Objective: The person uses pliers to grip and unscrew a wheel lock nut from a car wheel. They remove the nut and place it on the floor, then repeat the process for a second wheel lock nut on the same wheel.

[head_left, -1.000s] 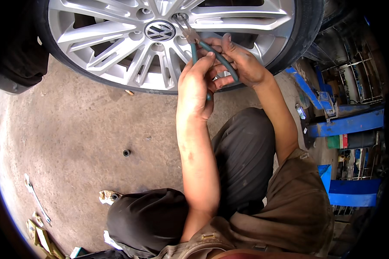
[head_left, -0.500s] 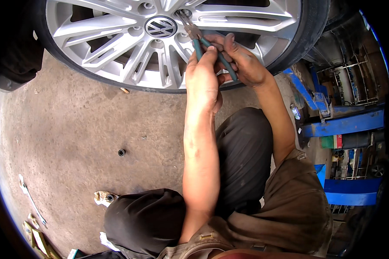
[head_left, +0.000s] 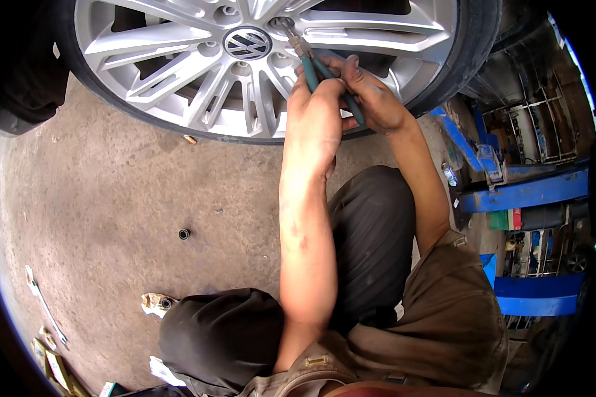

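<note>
A car wheel fills the top of the view, its silver multi-spoke alloy rim around a dark round centre cap. Needle-nose pliers with dark green handles reach into the bolt hole right of the cap; what their tips touch inside is too small to make out. My left hand is closed round the near handle. On the other handle, the fingers of my right hand are curled, its thumb pointing up. Both hands are in front of the lower right spokes.
A small black socket stands on the concrete floor. Left of my knee lies a crumpled wrapper-like piece with a round dark part. A wrench rests at the far left. Blue metal lift arms and shelving are on the right.
The pliers have shifted slightly, with their tips now further into the bolt hole. My left hand has turned a little over the handle; my right hand has barely moved.
</note>
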Motion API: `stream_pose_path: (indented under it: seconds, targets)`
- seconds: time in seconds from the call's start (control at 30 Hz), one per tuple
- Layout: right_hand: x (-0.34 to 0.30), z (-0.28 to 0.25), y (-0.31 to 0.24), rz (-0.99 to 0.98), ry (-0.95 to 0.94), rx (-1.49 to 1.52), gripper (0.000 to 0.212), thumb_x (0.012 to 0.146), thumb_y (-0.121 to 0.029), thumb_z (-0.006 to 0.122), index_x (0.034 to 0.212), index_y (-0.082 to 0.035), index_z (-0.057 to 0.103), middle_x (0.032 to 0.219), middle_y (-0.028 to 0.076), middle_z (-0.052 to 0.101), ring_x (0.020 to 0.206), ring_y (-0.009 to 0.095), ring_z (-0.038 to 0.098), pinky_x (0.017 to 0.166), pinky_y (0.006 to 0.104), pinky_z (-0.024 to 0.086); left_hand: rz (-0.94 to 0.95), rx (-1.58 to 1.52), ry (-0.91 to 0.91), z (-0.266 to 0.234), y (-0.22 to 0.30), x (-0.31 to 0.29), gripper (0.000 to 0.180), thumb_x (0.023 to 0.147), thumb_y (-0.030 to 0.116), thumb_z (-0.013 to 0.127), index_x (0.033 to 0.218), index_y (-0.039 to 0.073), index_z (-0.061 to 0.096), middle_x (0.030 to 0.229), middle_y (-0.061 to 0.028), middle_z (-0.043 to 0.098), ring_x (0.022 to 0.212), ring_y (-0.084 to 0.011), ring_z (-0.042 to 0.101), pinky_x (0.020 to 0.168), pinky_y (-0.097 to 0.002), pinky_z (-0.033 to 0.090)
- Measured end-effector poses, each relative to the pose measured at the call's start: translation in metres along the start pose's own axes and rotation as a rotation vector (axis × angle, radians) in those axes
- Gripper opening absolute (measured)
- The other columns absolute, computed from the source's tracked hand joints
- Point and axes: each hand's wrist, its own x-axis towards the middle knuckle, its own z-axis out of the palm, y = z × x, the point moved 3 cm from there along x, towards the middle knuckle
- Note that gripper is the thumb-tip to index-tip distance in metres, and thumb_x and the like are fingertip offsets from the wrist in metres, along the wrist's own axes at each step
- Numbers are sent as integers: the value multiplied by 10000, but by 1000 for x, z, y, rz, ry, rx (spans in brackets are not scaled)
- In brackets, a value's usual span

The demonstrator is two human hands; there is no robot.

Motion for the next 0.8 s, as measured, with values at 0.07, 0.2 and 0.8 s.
stream_pose_path:
  seconds: [0.07, 0.2, 0.8]
  targets:
    - [0, 1, -2, 12, -1, -9, 676, 1009, -572, 319, 1390, -27, 441, 1198, 76, 586, 1067, 128, 571, 913, 264, 474, 15, -5, -23, 1, 0, 1, 293, 901, 155, 513, 1111, -42, 565, 888, -127, 646, 703, -204, 649, 604, -294, 558]
    - [-3, 5, -2, 42, 43, -17, 700, 1003, -585, 324, 1420, -29, 407, 1177, 56, 578, 1037, 101, 558, 849, 245, 485, 114, 38, -8, -2, -8, 12, 294, 910, 170, 507, 1105, -43, 566, 898, -134, 652, 700, -207, 648, 590, -299, 556]
    - [-1, -4, 10, 58, 78, -207, 756, 977, -670, 249, 1408, -87, 464, 781, -43, 462, 644, 54, 381, 565, 194, 340, 268, -28, -7, -2, -31, 24, 203, 995, 220, 488, 1043, 37, 561, 743, -42, 593, 588, -127, 568, 481, -260, 457]
